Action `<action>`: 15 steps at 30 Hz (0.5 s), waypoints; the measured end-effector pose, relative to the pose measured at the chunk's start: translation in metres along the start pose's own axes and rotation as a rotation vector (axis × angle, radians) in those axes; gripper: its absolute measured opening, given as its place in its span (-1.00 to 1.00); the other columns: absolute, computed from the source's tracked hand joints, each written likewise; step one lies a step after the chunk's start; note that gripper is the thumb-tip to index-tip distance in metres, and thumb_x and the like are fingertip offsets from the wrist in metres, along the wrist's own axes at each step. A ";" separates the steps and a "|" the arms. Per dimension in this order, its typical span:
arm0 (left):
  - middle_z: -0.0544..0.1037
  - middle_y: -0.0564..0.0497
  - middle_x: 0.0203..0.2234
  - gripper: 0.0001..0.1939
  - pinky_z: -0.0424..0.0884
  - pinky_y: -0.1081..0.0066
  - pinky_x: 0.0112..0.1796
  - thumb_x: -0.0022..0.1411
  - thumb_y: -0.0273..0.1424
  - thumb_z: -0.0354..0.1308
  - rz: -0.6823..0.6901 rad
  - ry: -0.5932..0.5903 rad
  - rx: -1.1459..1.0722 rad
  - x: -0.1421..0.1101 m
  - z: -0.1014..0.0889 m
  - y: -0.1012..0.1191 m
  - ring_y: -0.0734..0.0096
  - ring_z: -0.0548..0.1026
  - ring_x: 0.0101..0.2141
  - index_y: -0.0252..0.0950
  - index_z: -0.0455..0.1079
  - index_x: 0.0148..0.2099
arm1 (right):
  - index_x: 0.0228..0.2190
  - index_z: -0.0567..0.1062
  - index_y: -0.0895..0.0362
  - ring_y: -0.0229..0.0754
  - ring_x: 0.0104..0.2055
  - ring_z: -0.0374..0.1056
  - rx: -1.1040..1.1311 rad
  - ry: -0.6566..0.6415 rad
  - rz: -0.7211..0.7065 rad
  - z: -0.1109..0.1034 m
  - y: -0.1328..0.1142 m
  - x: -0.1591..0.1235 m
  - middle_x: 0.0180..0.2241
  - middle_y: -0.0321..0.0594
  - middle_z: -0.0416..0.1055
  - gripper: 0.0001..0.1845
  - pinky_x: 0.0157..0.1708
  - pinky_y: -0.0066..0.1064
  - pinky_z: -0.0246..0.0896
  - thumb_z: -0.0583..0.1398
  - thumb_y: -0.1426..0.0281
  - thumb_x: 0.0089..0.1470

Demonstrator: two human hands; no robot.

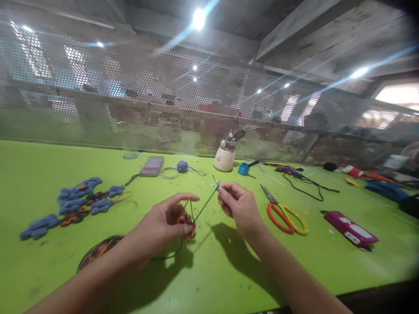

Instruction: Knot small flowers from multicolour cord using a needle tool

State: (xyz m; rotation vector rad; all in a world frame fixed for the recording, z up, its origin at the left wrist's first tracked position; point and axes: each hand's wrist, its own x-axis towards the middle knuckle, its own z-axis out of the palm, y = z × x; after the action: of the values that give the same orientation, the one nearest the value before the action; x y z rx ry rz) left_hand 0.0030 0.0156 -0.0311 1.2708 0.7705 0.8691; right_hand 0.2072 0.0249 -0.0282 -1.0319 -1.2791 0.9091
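My left hand (163, 222) pinches a small orange and dark crocheted piece (187, 224) between thumb and fingers, with yarn looped over the raised index finger. A dark strand of yarn (206, 204) runs taut from the piece up to my right hand (237, 203). The right fingers are closed around a thin crochet hook (215, 179), mostly hidden in the grip. Partly behind my left forearm lies a ball of multicoloured yarn (101, 250). Farther left, several blue crocheted flowers (70, 205) rest on the table, joined with orange and dark ones.
The green table (209, 279) holds scissors (284, 213) and a purple box-like device (350, 229) on the right. Toward the back stand a white bottle (224, 157), a blue pot (243, 169) and a blue yarn ball (182, 166). A perforated metal screen (183, 117) rises behind.
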 end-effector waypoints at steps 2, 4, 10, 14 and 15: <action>0.50 0.09 -0.57 -0.83 0.29 0.41 -0.36 -0.05 -0.45 0.30 -0.002 -0.026 0.073 0.001 -0.002 -0.002 0.45 0.43 -0.49 -0.29 0.46 -0.32 | -0.45 0.40 0.18 -0.47 -0.72 0.02 0.007 0.035 0.001 -0.005 0.002 0.006 -0.67 -0.44 0.24 -0.76 -0.73 -0.57 -0.21 0.27 0.25 -0.03; 0.50 0.05 -0.57 -0.89 0.29 0.38 -0.33 -0.04 -0.43 0.27 0.021 -0.031 0.152 0.004 -0.004 -0.007 0.41 0.43 -0.47 -0.30 0.41 -0.54 | -0.45 0.39 0.18 -0.47 -0.72 0.02 0.017 0.057 0.021 -0.008 0.002 0.010 -0.67 -0.45 0.24 -0.73 -0.73 -0.58 -0.22 0.29 0.25 -0.07; 0.38 0.12 -0.64 -0.85 0.22 0.41 -0.45 -0.09 -0.55 0.17 0.029 -0.062 0.268 0.009 -0.002 -0.024 0.44 0.36 -0.54 -0.27 0.27 -0.57 | -0.48 0.34 0.17 -0.47 -0.75 -0.02 0.054 0.000 0.160 -0.004 0.001 0.007 -0.68 -0.47 0.20 -0.70 -0.76 -0.58 -0.29 0.28 0.22 -0.10; 0.31 0.21 -0.63 -0.69 0.15 0.47 -0.53 -0.12 -0.58 0.17 0.003 -0.093 0.306 0.005 0.004 -0.025 0.46 0.31 -0.57 -0.23 0.27 -0.26 | -0.53 0.32 0.15 -0.46 -0.77 -0.08 0.043 -0.029 0.190 0.004 0.004 0.004 -0.75 -0.52 0.11 -0.68 -0.76 -0.56 -0.31 0.29 0.19 -0.13; 0.30 0.22 -0.63 -0.59 0.16 0.48 -0.54 -0.12 -0.58 0.16 -0.012 -0.116 0.324 0.004 0.006 -0.025 0.46 0.31 -0.58 -0.23 0.26 -0.15 | -0.54 0.32 0.15 -0.46 -0.77 -0.11 0.036 -0.034 0.192 0.006 0.005 0.003 -0.77 -0.53 0.08 -0.66 -0.76 -0.55 -0.31 0.29 0.18 -0.13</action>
State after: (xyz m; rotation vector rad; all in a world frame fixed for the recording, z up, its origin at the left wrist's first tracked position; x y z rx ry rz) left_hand 0.0134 0.0142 -0.0548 1.5858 0.8483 0.6709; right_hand 0.2021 0.0299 -0.0317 -1.1288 -1.2013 1.0961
